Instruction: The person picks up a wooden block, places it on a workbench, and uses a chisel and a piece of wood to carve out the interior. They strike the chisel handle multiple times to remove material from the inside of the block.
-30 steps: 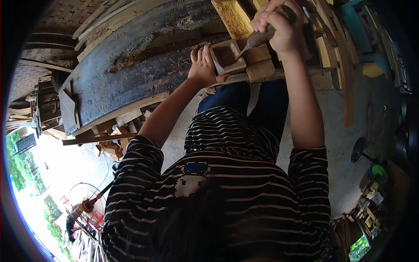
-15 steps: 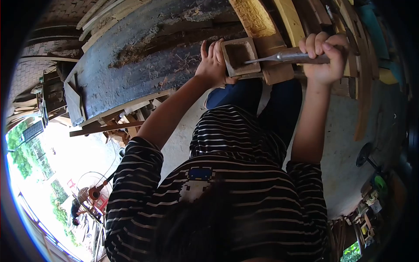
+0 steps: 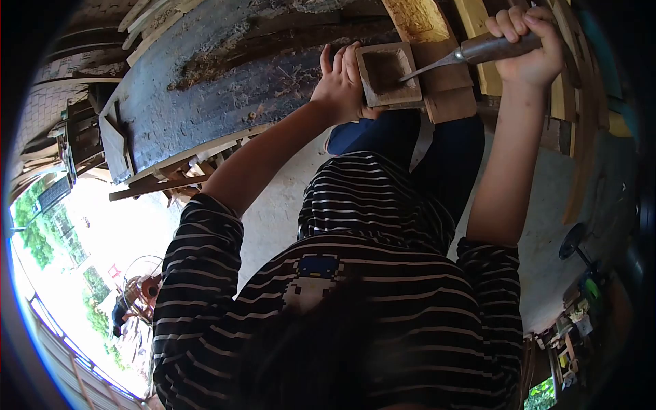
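A small square wooden box [image 3: 418,90] with a hollowed inside lies at the near edge of the workbench [image 3: 239,102]. My left hand [image 3: 339,85] is wrapped round its left side, with the thumb low at the near side. In my right hand [image 3: 529,51] is a wood chisel [image 3: 495,49], gripped by its brown handle. The chisel's thin metal blade slants down to the left over the box's right rim, its tip inside the hollow. Just right of the box is a flat wooden block [image 3: 449,104].
Behind the box lies a piece with a rough yellow hollow [image 3: 418,19]. Long wooden boards [image 3: 581,157] are stacked at the right. Wood offcuts [image 3: 198,171] sit under the bench, and a fan [image 3: 574,241] stands on the floor at right. Another person [image 3: 124,307] is far off at left.
My right hand has lifted and moved right, so the chisel slants more steeply, its tip still in the hollow. The box and left hand appear slightly further right and higher in view.
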A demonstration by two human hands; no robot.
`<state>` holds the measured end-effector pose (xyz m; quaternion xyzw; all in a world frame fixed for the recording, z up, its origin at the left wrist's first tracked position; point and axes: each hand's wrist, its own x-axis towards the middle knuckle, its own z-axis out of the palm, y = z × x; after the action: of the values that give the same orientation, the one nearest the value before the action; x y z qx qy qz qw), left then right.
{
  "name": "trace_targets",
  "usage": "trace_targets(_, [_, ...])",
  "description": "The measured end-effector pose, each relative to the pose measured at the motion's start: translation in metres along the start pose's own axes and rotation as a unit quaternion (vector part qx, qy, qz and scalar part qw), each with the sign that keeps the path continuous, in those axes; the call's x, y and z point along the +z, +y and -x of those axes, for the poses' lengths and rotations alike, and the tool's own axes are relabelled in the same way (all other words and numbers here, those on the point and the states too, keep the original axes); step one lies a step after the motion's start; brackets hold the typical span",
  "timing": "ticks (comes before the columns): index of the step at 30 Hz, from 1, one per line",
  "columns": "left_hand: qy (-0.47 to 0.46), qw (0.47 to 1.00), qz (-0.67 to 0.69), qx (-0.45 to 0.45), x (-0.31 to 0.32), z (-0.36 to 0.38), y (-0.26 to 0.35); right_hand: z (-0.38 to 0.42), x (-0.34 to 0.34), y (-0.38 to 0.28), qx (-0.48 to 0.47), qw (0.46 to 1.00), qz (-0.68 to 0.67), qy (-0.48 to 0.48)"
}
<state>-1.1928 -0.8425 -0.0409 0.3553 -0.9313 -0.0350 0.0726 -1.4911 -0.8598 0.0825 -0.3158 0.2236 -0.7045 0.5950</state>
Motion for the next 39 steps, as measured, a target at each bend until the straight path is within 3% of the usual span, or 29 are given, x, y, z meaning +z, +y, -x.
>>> trace_targets(5, [-0.015,1.0,-0.01,0.008,0.0,-0.004,-0.002,0.029,0.003,0.014,-0.06,0.979,-0.015,0.195])
trace_targets(11, [-0.028,0.999,-0.029,0.005,-0.001,-0.003,0.0,0.063,0.017,-0.001,-0.112,0.981,0.031,0.156])
trace_targets(16, [-0.012,0.999,-0.041,0.017,0.002,-0.001,-0.001,0.028,0.033,-0.012,-0.019,0.993,0.113,0.021])
trace_targets(17, [-0.015,0.999,-0.036,0.018,0.002,-0.001,0.0,0.031,0.08,0.001,-0.152,0.967,0.201,0.037])
trace_targets(19, [0.002,0.999,-0.031,0.012,0.002,-0.001,-0.001,0.025,0.074,0.001,-0.144,0.97,0.194,-0.019])
trace_targets(24, [-0.022,1.0,0.008,0.015,-0.004,-0.003,0.0,0.023,0.025,-0.003,-0.115,0.987,0.116,0.011])
trace_targets(27, [-0.102,0.994,-0.004,-0.022,-0.007,-0.003,0.0,0.03,0.019,0.003,-0.131,0.983,0.125,0.005])
trace_targets(29, [-0.079,0.996,0.031,-0.03,-0.005,-0.003,-0.001,0.038,0.02,0.01,-0.184,0.974,0.11,0.076])
trace_targets(30, [-0.079,0.996,0.031,-0.026,-0.003,-0.002,-0.002,0.044,0.008,-0.002,-0.135,0.97,0.174,0.108])
trace_targets(34, [-0.078,0.997,-0.021,-0.011,0.001,-0.004,-0.002,0.061,0.005,0.013,-0.18,0.957,0.139,0.178])
trace_targets(35, [-0.075,0.996,-0.044,-0.011,-0.001,-0.003,0.0,0.066,-0.003,0.012,-0.178,0.958,0.137,0.181])
trace_targets(37, [-0.071,0.997,-0.024,-0.014,-0.004,-0.003,0.002,0.073,-0.028,0.005,-0.1,0.985,-0.03,0.135])
trace_targets(39, [-0.062,0.998,-0.004,-0.017,-0.006,-0.007,0.002,0.076,-0.011,-0.003,-0.109,0.989,0.006,0.099])
